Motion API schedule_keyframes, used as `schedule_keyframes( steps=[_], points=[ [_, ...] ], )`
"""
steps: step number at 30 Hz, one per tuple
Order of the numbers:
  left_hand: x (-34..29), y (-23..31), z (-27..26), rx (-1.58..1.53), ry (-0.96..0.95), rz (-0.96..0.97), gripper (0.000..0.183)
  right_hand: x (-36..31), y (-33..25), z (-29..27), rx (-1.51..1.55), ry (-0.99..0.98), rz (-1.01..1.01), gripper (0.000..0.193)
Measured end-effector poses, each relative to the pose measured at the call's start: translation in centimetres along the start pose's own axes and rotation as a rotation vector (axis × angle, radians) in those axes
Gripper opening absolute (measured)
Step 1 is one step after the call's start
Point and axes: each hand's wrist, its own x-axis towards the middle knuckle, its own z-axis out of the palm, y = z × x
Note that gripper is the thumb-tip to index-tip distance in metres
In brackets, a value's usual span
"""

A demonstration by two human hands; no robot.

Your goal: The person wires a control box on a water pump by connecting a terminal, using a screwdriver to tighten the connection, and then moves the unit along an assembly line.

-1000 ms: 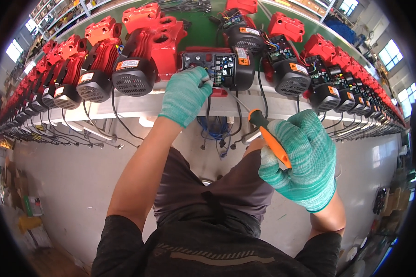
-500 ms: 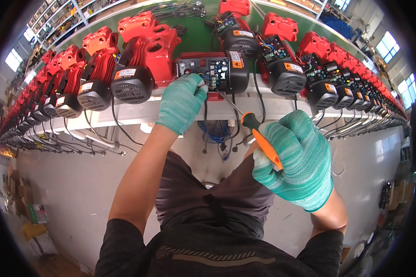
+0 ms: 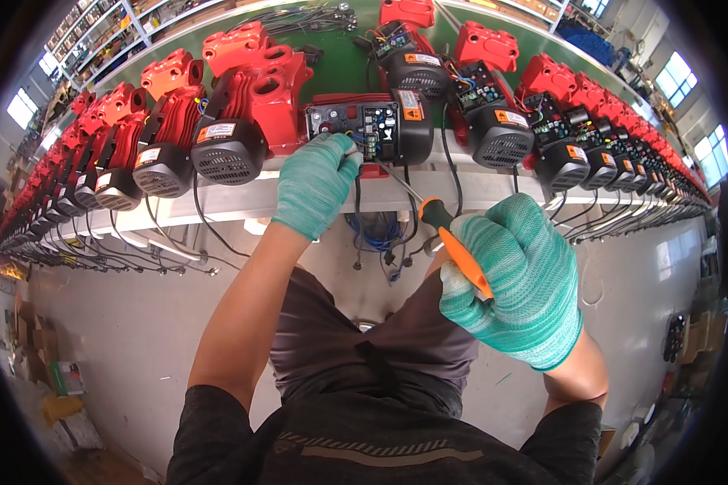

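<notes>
- Holding a screwdriver (image 3: 466,263), the right hand (image 3: 516,279) wraps its gloved fingers around the orange and dark green handle, on the near side of the bench and to the right.
- The metal shaft (image 3: 402,186) slants toward the far left, up to the near edge of an uncovered wiring box; I cannot tell whether the tip touches anything there.
- The left hand (image 3: 317,186), in a matching green glove, reaches to the near left part of that box, thumb and fingertips bent together beside some thin wires; I cannot tell whether they pinch one.
- The motor unit (image 3: 416,141) being worked on lies crosswise at the near edge of the bench, in the middle, its black fan cover to the right and its circuit board (image 3: 380,128) facing up between cover and left hand.
- To the left, red and black motors (image 3: 229,153) stand in a long row, fan covers toward the near side; to the right runs another row (image 3: 501,139), several with bared boards.
- On the far side, dark cables (image 3: 311,18) lie heaped on the green tabletop (image 3: 344,73).
- Below the white bench rail (image 3: 243,198) hangs a blue cable bundle (image 3: 376,233).
</notes>
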Motion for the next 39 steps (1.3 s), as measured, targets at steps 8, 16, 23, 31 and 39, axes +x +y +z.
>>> schedule_keyframes(
  steps=[8, 16, 23, 31, 39],
  points=[
    [0.2, -0.2, -0.2, 0.026, 0.001, 0.056, 0.016, 1.2, -0.5, -1.1, -0.039, -0.083, -0.016, 0.04],
    [-0.2, -0.3, 0.6, 0.032, 0.069, 0.091, 0.017, 3.7, -0.6, -2.9, -0.255, -0.276, -0.262, 0.028],
    [-0.6, -0.3, 0.6, 0.094, 0.044, 0.046, 0.019, 6.4, -2.3, -4.0, -0.362, -0.504, -0.184, 0.039],
    [-0.4, 0.1, 0.4, 0.044, 0.006, -0.001, 0.02, 6.9, -2.5, -3.7, -0.321, -0.472, -0.3, 0.043],
    [-0.3, 0.1, 0.3, 0.027, -0.022, -0.029, 0.02, 8.2, -3.3, -2.9, -0.21, -0.361, -0.279, 0.034]
  ],
)
